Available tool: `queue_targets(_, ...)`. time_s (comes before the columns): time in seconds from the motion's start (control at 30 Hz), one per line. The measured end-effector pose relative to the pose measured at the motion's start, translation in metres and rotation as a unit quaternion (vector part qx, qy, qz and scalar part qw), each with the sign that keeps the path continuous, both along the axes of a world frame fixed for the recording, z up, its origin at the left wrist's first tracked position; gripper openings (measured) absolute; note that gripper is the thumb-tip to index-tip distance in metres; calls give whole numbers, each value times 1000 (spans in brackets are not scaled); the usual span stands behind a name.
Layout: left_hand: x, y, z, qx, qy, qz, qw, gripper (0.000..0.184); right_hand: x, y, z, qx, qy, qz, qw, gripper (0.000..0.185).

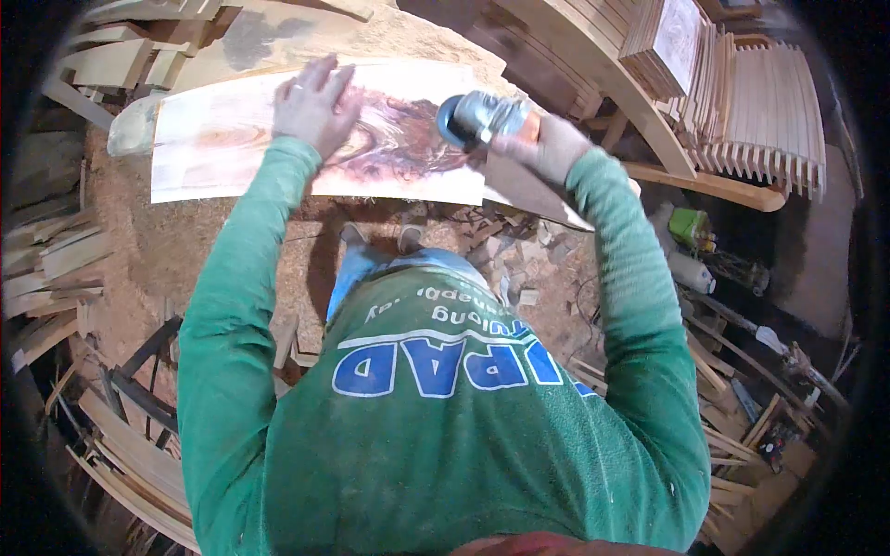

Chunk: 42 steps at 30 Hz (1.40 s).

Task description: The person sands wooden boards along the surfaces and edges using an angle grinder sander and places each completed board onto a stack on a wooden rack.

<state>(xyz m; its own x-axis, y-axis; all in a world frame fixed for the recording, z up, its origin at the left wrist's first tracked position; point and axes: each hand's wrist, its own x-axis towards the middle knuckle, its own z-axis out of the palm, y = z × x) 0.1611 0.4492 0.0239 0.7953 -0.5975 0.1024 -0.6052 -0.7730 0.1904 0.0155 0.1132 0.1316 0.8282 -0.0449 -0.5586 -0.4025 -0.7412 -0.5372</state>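
Note:
A wide wooden board with dark, swirling grain lies in front of me. On its upper middle rests my left hand, palm down with the fingers spread. My right hand is wrapped round a power tool at the board's right end. The tool has a round disc facing left and a grey, motion-blurred body with an orange part by my fingers. Whether the disc touches the board cannot be made out.
Stacked slatted wood pieces stand at the upper right beside a curved beam. Offcuts litter the floor below the board. More planks lie at the lower left, and a green container is at the right.

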Motion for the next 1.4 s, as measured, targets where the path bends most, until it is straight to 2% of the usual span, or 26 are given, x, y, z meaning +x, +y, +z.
queue_targets(0.07, -45, -24, 3, 49, -25, -56, 997, 61, 19, -29, -26, -24, -5, -34, 999, 83)
queue_targets(0.13, -106, -52, 11, 33, 54, -144, 988, 70, 25, -33, -7, -56, -4, -139, 989, 92)
queue_targets(0.2, -158, -75, 3, 66, 67, -258, 961, 69, 18, -58, -12, -25, 34, -207, 977, 82)
queue_targets(0.27, -200, -79, -23, -52, 84, -423, 901, 72, -14, -70, -30, 56, -72, -255, 963, 68)
queue_targets(0.3, -196, -78, -37, -64, -66, -460, 883, 68, -34, -74, -39, 99, -122, -277, 948, 61)
queue_targets(0.37, -161, -61, -16, -22, 3, -348, 937, 69, -69, -81, -47, 124, -170, -296, 932, 41)
queue_targets(0.4, -146, -49, 6, 0, 36, -290, 956, 71, -89, -84, -48, 136, -157, -318, 925, 40)
queue_targets(0.43, -132, -35, 33, 36, 89, -195, 976, 85, -106, -86, -50, 149, -147, -339, 917, 39)
queue_targets(0.47, -118, -18, 41, 167, 107, -115, 973, 97, -122, -88, -50, 162, -136, -360, 909, 39)
queue_targets(0.5, -105, 12, 12, 187, 45, -71, 979, 94, -136, -91, -50, 159, -131, -367, 907, 40)
queue_targets(0.53, -92, 42, -1, 222, -37, -87, 970, 86, -151, -93, -50, 157, -125, -375, 905, 40)
queue_targets(0.57, -85, 60, 1, 245, -43, -99, 964, 79, -164, -95, -50, 154, -120, -383, 903, 41)
queue_targets(0.67, -82, 63, 4, 305, -39, -96, 947, 76, -197, -98, -54, 170, -166, -402, 884, 42)
queue_targets(0.7, -87, 58, 21, 312, -45, -96, 944, 78, -199, -85, -38, 155, -228, -394, 877, 35)
queue_targets(0.8, -82, 59, 86, 216, 36, -147, 965, 79, -225, -90, -40, 154, -256, -428, 853, 37)
queue_targets(0.83, -76, 58, 102, 100, -7, -170, 980, 70, -231, -95, -35, 119, -216, -438, 864, 38)
queue_targets(0.93, -71, 21, 160, 76, 70, -101, 989, 49, -237, -104, -21, 132, -205, -463, 852, 42)
queue_targets(0.97, -68, 14, 161, 37, 35, -103, 993, 38, -236, -103, -17, 141, -220, -460, 848, 43)
queue_targets(1.07, -47, 17, 164, 3, 7, -75, 997, 38, -227, -92, 3, 165, -236, -449, 846, 41)
queue_targets(1.17, -27, 37, 182, 12, 36, -18, 999, 42, -214, -76, 28, 175, -221, -417, 864, 39)
queue_targets(1.23, -10, 69, 183, -23, 49, -13, 998, 42, -202, -59, 45, 179, -222, -391, 875, 40)
queue_targets(1.3, -2, 105, 191, 10, 35, -14, 999, 37, -184, -32, 63, 175, -241, -353, 887, 41)
queue_targets(1.37, 6, 147, 193, 12, 21, -34, 999, 35, -164, -2, 91, 190, -208, -333, 900, 41)
queue_targets(1.4, 9, 169, 191, 11, 29, -11, 999, 36, -155, 10, 98, 196, -190, -326, 905, 41)
